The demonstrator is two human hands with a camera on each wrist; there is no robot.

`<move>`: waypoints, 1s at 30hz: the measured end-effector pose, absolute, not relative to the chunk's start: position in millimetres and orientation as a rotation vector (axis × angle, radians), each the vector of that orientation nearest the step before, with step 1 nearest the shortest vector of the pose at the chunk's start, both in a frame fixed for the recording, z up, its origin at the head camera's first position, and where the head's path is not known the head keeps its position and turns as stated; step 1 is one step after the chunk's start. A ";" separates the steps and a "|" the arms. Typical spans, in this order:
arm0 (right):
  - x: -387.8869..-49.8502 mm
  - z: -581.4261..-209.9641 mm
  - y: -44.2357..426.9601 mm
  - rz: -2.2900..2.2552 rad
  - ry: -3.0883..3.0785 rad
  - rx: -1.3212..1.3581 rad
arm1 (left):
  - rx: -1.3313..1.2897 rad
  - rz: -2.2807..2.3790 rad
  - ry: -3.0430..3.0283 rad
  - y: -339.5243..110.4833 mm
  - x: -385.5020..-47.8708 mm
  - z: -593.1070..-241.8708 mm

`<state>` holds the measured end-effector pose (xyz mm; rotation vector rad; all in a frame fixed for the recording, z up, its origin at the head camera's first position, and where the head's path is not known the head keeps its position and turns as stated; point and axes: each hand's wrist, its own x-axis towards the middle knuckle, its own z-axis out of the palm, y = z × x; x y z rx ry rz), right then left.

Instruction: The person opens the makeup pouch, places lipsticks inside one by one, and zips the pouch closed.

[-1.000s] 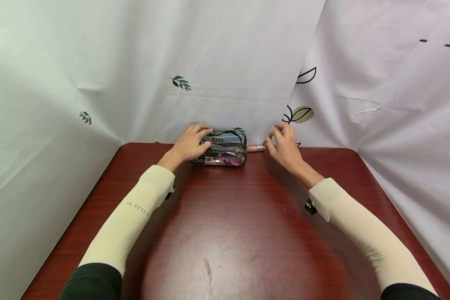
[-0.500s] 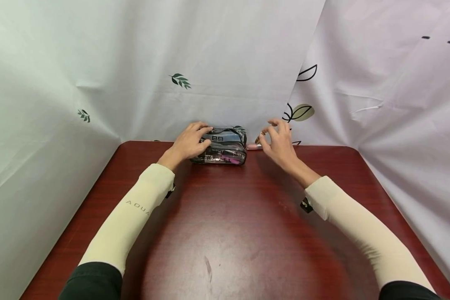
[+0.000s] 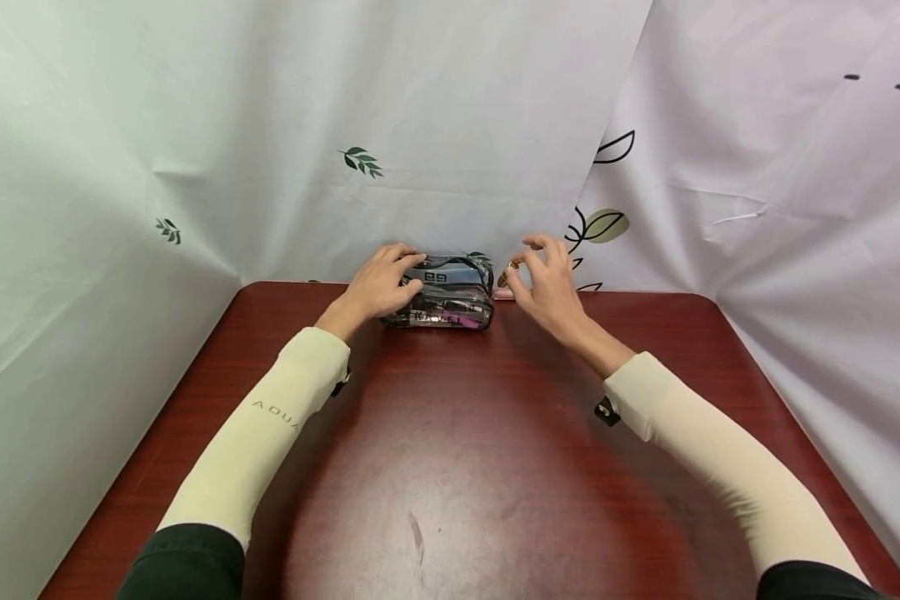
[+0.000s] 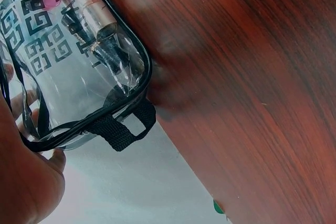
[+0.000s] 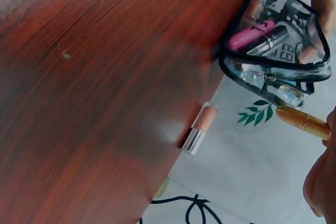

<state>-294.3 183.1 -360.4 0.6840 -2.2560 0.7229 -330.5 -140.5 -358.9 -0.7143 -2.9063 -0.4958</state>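
Observation:
My left hand [image 3: 382,283] holds the left end of a clear cosmetic pouch [image 3: 457,293] with black trim, standing at the table's back edge. In the left wrist view, several tubes, one of them pink, show through the pouch's [image 4: 79,72] plastic, and some of my fingers are seen through it. My right hand [image 3: 551,287] pinches a slim gold cosmetic tube [image 5: 302,121] between thumb and fingers. In the right wrist view the tube's tip is close to the pouch's [image 5: 275,40] upper part. Whether they touch, I cannot tell.
A lip gloss tube [image 5: 200,128] with a silver cap lies at the table's back edge, right of the pouch. White leaf-printed cloth [image 3: 450,125] rises behind the dark red wooden table [image 3: 450,450] and along its sides.
My right hand has moved left with the gold tube, toward the pouch, passing over the lip gloss tube. My left hand and the pouch have stayed in place.

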 end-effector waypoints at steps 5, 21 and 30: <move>-290.3 -359.0 176.8 0.723 -2.240 0.731 | -0.710 -0.491 -2.916 -140.9 -329.3 -358.7; -284.4 -362.7 164.6 0.694 -2.193 0.880 | -0.712 -0.496 -2.908 -141.5 -327.6 -358.5; -283.3 -360.7 157.0 0.675 -2.133 0.922 | -0.711 -0.492 -2.905 -139.6 -327.4 -357.3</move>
